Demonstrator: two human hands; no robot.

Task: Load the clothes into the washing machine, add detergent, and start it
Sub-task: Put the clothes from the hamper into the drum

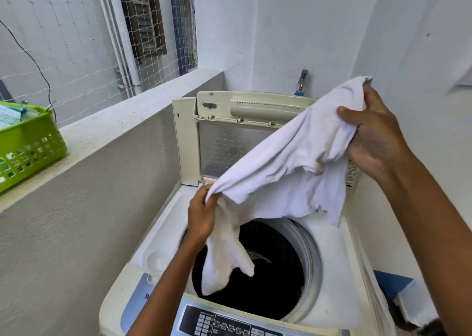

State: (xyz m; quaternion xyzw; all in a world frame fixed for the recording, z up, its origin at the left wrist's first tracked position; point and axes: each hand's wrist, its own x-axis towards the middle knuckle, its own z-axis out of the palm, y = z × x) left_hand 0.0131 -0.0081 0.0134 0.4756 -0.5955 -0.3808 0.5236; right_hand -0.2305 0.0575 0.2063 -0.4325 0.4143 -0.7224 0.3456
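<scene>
1. Control panel at 6 o'clock, nearest me.
2. My left hand pinches the white garment at its lower corner; a loose end hangs into the open drum.
3. My right hand, at 2 o'clock, grips its upper end.
4. Lid upright behind.
5. Green basket on ledge, 9 o'clock.

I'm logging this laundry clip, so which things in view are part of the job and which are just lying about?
Part of the job:
white garment, held by left hand and right hand
washing machine, lid up
control panel

Lying about:
green basket on the ledge
wall tap
</scene>
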